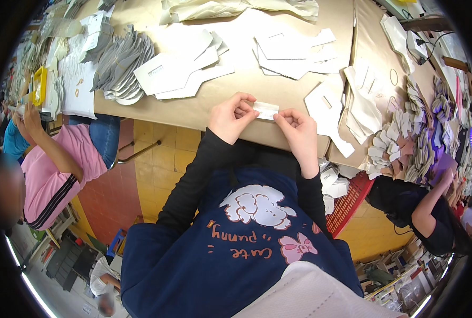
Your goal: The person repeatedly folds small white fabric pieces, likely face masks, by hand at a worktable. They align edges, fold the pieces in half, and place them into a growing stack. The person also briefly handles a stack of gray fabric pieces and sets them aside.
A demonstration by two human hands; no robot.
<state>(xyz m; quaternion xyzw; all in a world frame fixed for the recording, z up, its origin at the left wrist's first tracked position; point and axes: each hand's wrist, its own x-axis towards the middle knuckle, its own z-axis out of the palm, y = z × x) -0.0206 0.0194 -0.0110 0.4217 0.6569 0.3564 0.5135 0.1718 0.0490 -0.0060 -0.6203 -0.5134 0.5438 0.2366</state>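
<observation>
Pinched between the fingertips of both hands, a small white strip (266, 110) sits just above the near edge of the brown work table (236, 90). The left hand (231, 117) closes thumb and forefinger on the strip's left end, the other fingers curled in; the right hand (298, 132) nips its right end the same way, knuckles bent. Whether the strip touches the table or is held just clear of it cannot be told. Both forearms wear black sleeves, and a dark blue apron with a white cartoon print (257, 205) lies below them.

Beyond the strip on the table lies a loose pile of white cut pieces with small windows (294, 50). Left of the strip is a second spread of larger white cut pieces (180, 71), and further left of that a fanned stack of grey pieces (122, 63). Right of the strip more white cut shapes (328, 108) hang over the table edge, and well right of them are stacks of small beige and grey pieces (405, 146). A red plastic basket (350, 204) sits below the table's right part. A person in a pink shirt (55, 169) sits at the table's left side, another in dark clothes (421, 209) at its right.
</observation>
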